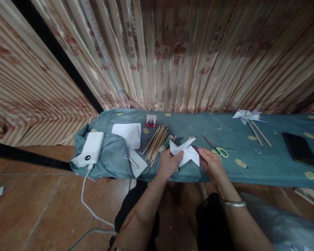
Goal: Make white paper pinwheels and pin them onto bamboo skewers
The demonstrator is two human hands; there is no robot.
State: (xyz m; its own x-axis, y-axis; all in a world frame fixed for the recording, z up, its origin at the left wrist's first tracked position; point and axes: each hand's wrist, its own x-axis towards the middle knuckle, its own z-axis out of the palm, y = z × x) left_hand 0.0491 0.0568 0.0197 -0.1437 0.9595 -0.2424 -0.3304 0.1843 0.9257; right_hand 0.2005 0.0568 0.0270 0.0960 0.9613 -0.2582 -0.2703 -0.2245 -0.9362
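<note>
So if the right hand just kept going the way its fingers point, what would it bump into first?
Probably the white folded paper that the right hand already pinches; beyond it, the left hand. Depth is hard to judge.

A cloth-covered table [264, 167] carries sticks [156, 141], scissors [217, 149], a phone [300, 149] near its right edge, a power bank [90, 149] at its left edge
</note>
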